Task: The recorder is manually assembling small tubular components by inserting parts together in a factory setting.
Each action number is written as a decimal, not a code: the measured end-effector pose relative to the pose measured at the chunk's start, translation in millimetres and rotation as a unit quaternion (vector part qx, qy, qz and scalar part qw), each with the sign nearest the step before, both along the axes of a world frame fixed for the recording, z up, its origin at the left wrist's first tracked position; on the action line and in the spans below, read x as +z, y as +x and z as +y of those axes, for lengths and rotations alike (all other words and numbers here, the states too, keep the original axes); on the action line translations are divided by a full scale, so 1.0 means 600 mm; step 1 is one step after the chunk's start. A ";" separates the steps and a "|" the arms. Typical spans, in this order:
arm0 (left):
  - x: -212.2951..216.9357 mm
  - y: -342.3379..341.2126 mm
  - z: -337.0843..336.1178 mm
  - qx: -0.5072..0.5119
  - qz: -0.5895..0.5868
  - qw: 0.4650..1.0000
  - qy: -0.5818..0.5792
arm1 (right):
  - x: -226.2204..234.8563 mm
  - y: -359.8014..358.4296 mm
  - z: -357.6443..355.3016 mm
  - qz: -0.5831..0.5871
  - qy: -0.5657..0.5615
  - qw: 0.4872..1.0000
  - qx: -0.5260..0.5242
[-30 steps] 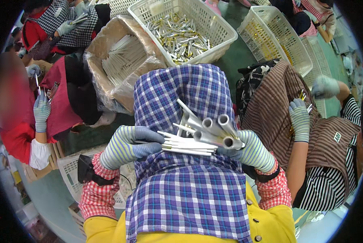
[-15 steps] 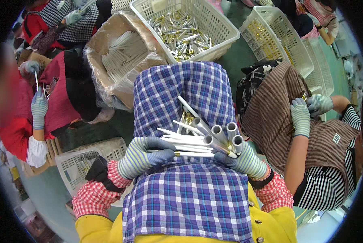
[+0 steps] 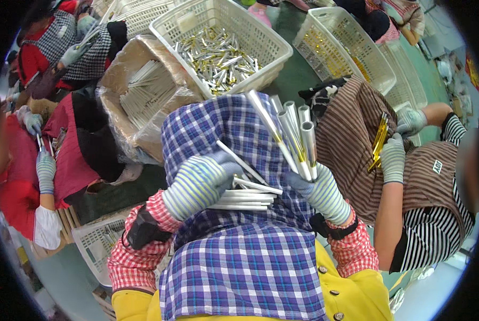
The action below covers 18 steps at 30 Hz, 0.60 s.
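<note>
My right hand (image 3: 324, 193), in a striped knit glove, is closed round the white lower ends of several silver tubes (image 3: 294, 134) with gold bands. The tubes fan upward, their open ends away from me. Beside it on the left, my gloved left hand (image 3: 201, 183) has its fingers curled over a loose bundle of white sticks (image 3: 244, 199). What those fingers grip, if anything, is hidden. One white stick (image 3: 239, 160) slants past the left fingertips. The sticks lie across the blue checked apron (image 3: 239, 246) on my lap.
Ahead stands a white crate (image 3: 274, 56) of silver and gold tubes, next to a plastic-lined carton (image 3: 108, 88) of white sticks. Co-workers sit close on both sides; the right one holds gold pieces (image 3: 378, 142). More crates (image 3: 384, 80) stand far right, and a low basket (image 3: 92, 249) near left.
The silver tubes in my right hand have swung more upright and forward. My left hand has risen off the white sticks' near side, and its fingers have curled. The view has shifted slightly.
</note>
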<state>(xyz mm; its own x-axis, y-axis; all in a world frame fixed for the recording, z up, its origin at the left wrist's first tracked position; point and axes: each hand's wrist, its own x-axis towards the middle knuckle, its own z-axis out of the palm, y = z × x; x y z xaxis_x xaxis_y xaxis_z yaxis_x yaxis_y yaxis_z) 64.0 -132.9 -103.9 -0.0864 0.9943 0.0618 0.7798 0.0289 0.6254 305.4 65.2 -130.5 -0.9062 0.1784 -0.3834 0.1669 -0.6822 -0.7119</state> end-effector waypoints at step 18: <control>0.064 0.020 0.025 -0.070 0.134 0.988 0.010 | 0.077 -0.044 -0.052 -0.039 0.511 0.859 -0.007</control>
<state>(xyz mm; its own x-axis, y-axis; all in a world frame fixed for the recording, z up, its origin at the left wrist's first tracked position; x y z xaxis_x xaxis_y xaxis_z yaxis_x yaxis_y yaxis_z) 76.2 -118.1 -65.7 0.0746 0.9937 0.0837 0.9132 -0.1018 0.3947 278.8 34.1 -84.5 -0.8799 0.4685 -0.0792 0.2378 0.2899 -0.9271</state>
